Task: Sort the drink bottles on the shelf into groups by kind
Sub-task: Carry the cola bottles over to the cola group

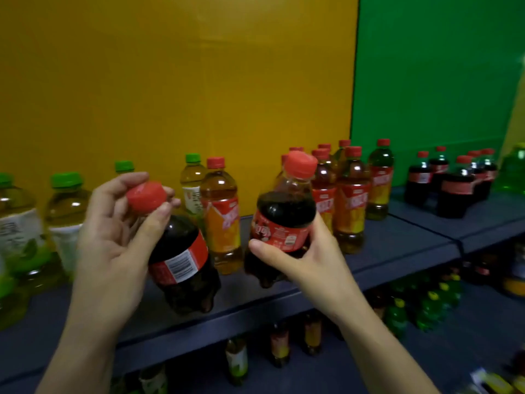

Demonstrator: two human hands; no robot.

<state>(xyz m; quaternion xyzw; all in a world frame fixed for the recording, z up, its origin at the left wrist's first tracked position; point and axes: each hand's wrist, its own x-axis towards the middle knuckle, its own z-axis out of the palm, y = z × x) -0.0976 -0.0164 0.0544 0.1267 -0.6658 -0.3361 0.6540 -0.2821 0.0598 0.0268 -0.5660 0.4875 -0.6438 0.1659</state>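
Note:
My left hand (113, 231) grips a dark cola bottle (181, 263) by its neck, just under the red cap, tilted toward me above the shelf (397, 245). My right hand (306, 251) holds a second cola bottle (281, 220) round its red label, nearly upright. Behind them stand red-capped amber tea bottles (352, 206), one more (221, 217) between my hands. Green-capped tea bottles (65, 211) fill the left of the shelf. More cola bottles (454, 189) are grouped at the far right.
A yellow panel and a green panel back the shelf. A bright green bottle (514, 169) shows at the right edge. The lower shelf holds green soda bottles (431, 305) and a few tea bottles (279, 345).

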